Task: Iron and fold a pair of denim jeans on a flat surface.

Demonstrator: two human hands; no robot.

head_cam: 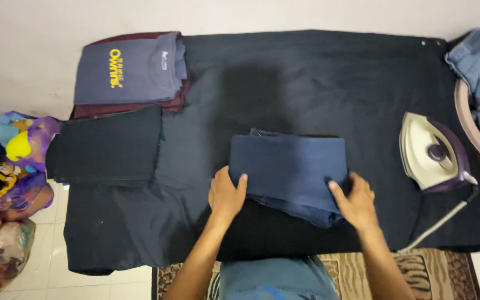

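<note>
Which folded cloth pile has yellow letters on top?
The grey-purple folded shirt at the back left; the black folded cloth and the blue one are plain.

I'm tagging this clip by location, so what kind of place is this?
Probably a home ironing spot on the floor: an iron stands on a dark padded cloth, folded clothes are stacked nearby, and both hands press a folded navy garment.

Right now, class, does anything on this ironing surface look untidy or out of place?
Mostly tidy. The folded navy garment has a lower layer sticking out unevenly at its near right corner, under the right hand. The iron lies on the black cloth.
</note>
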